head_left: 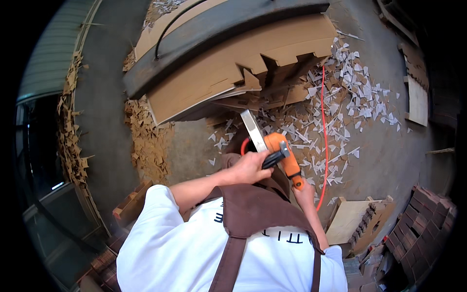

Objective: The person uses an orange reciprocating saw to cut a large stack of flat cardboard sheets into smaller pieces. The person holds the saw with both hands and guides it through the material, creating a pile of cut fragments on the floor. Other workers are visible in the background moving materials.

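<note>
An orange hand-held power tool (289, 163) with a flat silver metal bar (254, 130) is in front of my apron, the bar tilted toward the cardboard ahead. My left hand (250, 168) is closed around its black side handle (276, 156). At the tool's rear end is my right hand (304, 192), wrapped round it, with the fingers partly hidden. Beyond the bar's tip lies a thick stack of brown cardboard (209, 73), its near edge cut into jagged notches. A torn cardboard flap (250, 82) sticks out there. The bar looks apart from the stack.
A heavy grey beam (219, 39) lies across the cardboard. White and brown scraps (360, 82) litter the floor, with a brown heap (148, 146) at left. A red hose (324, 126) runs along the right. Wooden boards (348, 221) and stacked brown pieces (421, 228) stand at lower right.
</note>
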Tool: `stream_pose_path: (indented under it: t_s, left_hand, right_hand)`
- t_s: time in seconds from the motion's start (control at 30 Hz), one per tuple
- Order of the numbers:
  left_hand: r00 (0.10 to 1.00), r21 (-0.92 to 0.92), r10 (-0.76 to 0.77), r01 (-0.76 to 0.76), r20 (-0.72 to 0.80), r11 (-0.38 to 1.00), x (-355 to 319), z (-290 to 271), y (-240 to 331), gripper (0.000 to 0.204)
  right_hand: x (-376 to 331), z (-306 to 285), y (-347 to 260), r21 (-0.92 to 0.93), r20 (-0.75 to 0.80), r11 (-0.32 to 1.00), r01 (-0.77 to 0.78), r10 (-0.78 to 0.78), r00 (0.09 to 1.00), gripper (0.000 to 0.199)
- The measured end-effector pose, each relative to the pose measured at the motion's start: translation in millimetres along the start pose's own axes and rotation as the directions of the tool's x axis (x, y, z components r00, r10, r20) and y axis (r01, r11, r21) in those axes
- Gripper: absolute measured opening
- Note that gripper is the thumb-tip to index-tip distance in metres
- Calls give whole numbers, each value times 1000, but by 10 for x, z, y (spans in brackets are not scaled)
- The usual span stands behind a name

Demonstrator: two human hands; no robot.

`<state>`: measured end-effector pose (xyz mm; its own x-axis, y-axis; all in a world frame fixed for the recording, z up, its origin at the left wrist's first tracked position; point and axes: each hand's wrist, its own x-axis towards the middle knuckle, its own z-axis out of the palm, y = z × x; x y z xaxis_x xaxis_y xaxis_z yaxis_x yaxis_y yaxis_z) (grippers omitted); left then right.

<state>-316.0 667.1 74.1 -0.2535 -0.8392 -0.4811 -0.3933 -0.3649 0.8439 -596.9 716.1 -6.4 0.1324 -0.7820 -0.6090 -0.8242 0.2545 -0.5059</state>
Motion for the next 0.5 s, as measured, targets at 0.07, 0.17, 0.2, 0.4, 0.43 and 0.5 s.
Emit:
stream_pose_path:
  t_s: [0.07, 0.17, 0.2, 0.4, 0.43, 0.5]
  left_hand:
    - [999, 99, 32, -28, -42, 995, -89, -212, 161, 28]
    - [993, 139, 76, -63, -87, 988, -205, -485, 292, 29]
    - [992, 152, 87, -73, -91, 986, -214, -557, 283, 29]
    - [991, 205, 110, -91, -79, 974, -211, -757, 13, 30]
    - [993, 208, 99, -83, -71, 975, -205, -765, -36, 30]
    - [990, 224, 125, -109, -60, 969, -216, -768, -78, 32]
  right_hand:
    - [73, 93, -186, 95, -32, 991, 90, -88, 996, 26]
    - [163, 226, -472, 116, -69, 987, 115, -107, 992, 26]
    - [190, 262, -522, 129, -73, 982, 136, -127, 989, 26]
    - [260, 607, -704, 193, -138, 964, 182, -157, 978, 25]
    - [229, 646, -688, 190, -125, 969, 159, -136, 983, 25]
    - [197, 731, -673, 203, -104, 971, 126, -107, 989, 24]
